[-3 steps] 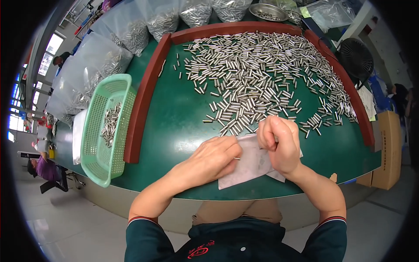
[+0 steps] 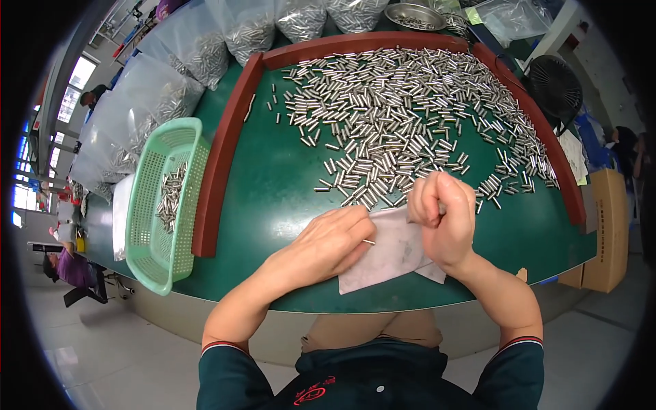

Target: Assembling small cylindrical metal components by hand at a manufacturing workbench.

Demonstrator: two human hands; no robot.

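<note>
My left hand (image 2: 326, 240) is closed near the front edge of the green table, with the bright end of a short metal pin (image 2: 369, 241) sticking out between its fingers. Beside it, my right hand (image 2: 447, 219) is curled into a loose fist over the right part of a pale, smudged cloth (image 2: 386, 256). What the right fingers hold, if anything, is hidden. The cloth lies flat between both hands, and the left fingertips are at its left edge. Just beyond the hands spreads a large pile of short, shiny metal pins (image 2: 383, 130).
Dark red wooden rails (image 2: 229, 157) border the pile. At the left stands a green plastic basket (image 2: 147, 253) with some pins. Clear bags (image 2: 249, 34) of pins line the back, near a metal bowl (image 2: 415, 17). A black fan (image 2: 553, 85) and cardboard box (image 2: 607, 229) are at right.
My right hand has shifted slightly up and to the right, uncovering more of the cloth. The left hand stays closed on the pin. The whole view has slid a little.
</note>
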